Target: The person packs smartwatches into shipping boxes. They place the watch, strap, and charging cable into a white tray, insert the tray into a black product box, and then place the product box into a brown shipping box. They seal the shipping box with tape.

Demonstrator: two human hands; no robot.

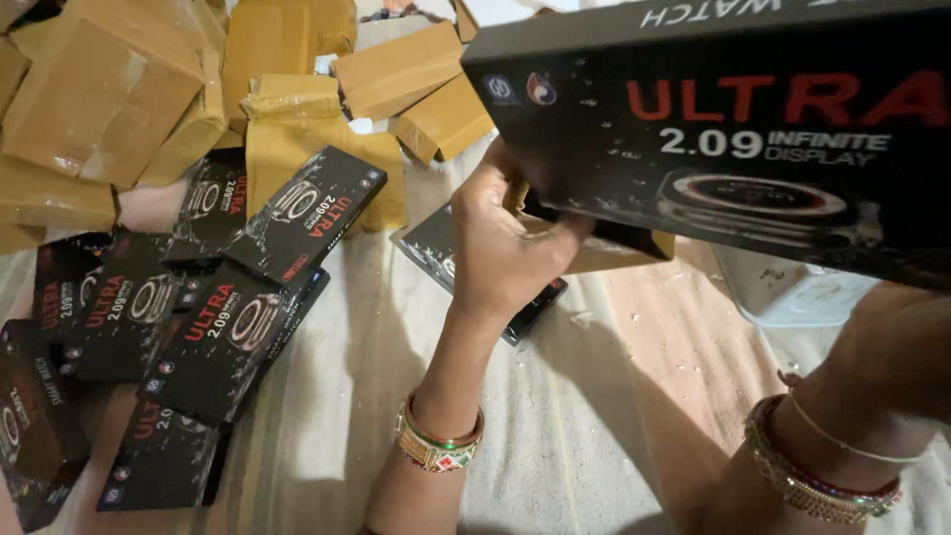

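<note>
Filling the upper right, a black watch box (733, 139) is being held up close. Left hand (500, 248) is gripping its end, fingers clenched around a tan carton (604, 253); right hand's fingers are hidden behind the box.

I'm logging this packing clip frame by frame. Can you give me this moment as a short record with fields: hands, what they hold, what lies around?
left hand: grips the near end of a long black box, fingers curled on its edge
right hand: mostly hidden under the box; only the wrist with bangles shows
black box: held up close to the camera, tilted
tan piece: sits under the box by the left hand; what it is cannot be told
black boxes: a loose pile on the left
brown cartons: heaped at the top left
surface: pale cloth
</note>
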